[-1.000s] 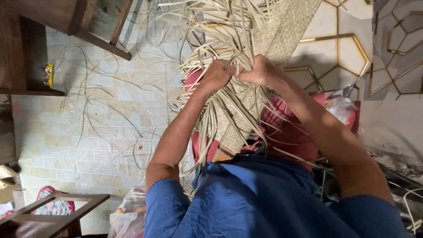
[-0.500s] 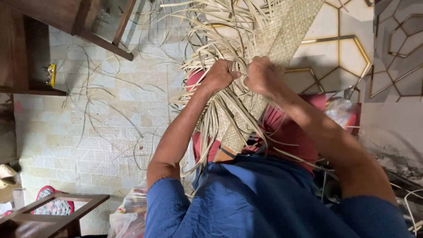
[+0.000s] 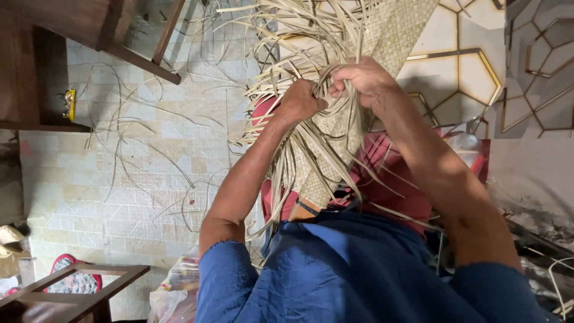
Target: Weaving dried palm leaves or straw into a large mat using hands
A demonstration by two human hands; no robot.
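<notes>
Left hand [image 3: 301, 100] and right hand [image 3: 360, 78] are both buried in a half-woven straw mat [image 3: 335, 128], right over a pale tiled floor [image 3: 155, 173] littered with loose straw strips [image 3: 137, 143]. Dark wooden furniture [image 3: 89, 36] sits along the top edge, and a small wooden frame [image 3: 78, 287] is down in the corner. Left hand is closed tight, fist-like, around a bunch of strips. Right hand is curled shut too, fingers pinching strips just beside the left. The mat hangs across the person's lap, over red cloth [image 3: 388, 179].
</notes>
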